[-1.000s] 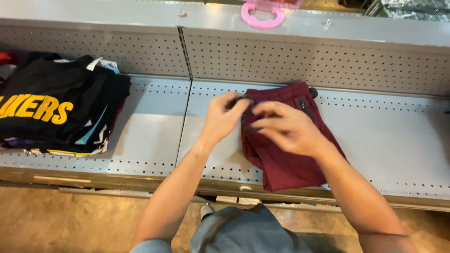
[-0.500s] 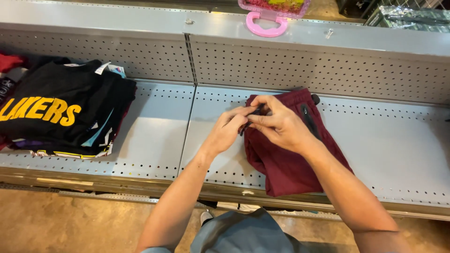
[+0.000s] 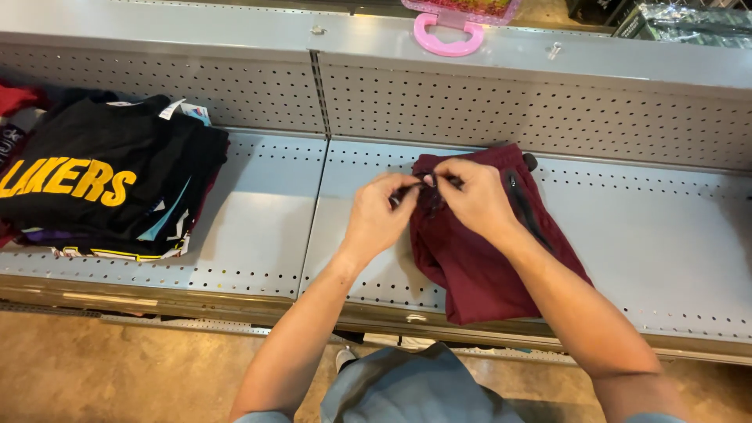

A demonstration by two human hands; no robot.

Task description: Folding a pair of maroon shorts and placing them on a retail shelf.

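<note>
Both the left hand (image 3: pixel 377 215) and the right hand (image 3: pixel 472 200) are pinching the dark drawstring (image 3: pixel 413 190) of maroon shorts (image 3: pixel 478 266) lying folded on the perforated metal shelf (image 3: pixel 258 227), seemingly tidying it, with stacked black shirts (image 3: pixel 102 184) lying well apart leftward.

shorts (image 3: pixel 486 266) on shelf (image 3: pixel 258 227), shirts (image 3: pixel 102 188) left

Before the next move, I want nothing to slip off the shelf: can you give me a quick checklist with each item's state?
1. Maroon shorts lying folded on the shelf: ok.
2. Left hand at the waistband: ok.
3. Right hand at the waistband: ok.
4. What the fingers pinch: cannot tell.
5. Shorts' lower edge inside the shelf's front lip: ok.
6. Black shirt stack apart from the shorts: ok.
</note>
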